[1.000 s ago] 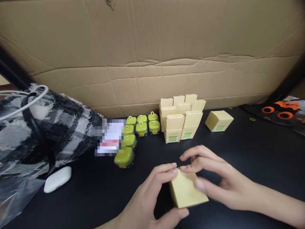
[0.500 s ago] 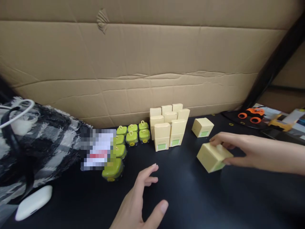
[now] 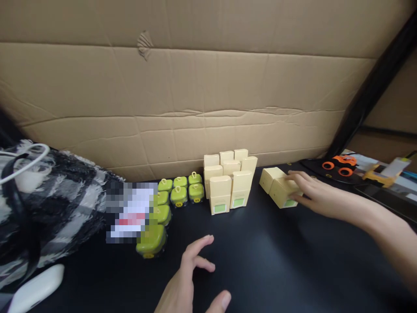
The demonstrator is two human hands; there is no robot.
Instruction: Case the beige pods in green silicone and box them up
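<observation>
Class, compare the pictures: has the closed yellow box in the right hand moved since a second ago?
Yes. The closed box under the right hand went right and away, to beside the other closed box, right of the open boxes.

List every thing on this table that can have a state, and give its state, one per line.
Right hand: gripping the near closed yellow box.
Near closed yellow box: closed, on the table, touching the far one.
Far closed yellow box: closed.
Open yellow boxes: upright, top flaps raised.
Green cases: lids shut.
Left hand: open, empty.
White earbud case: shut.
</observation>
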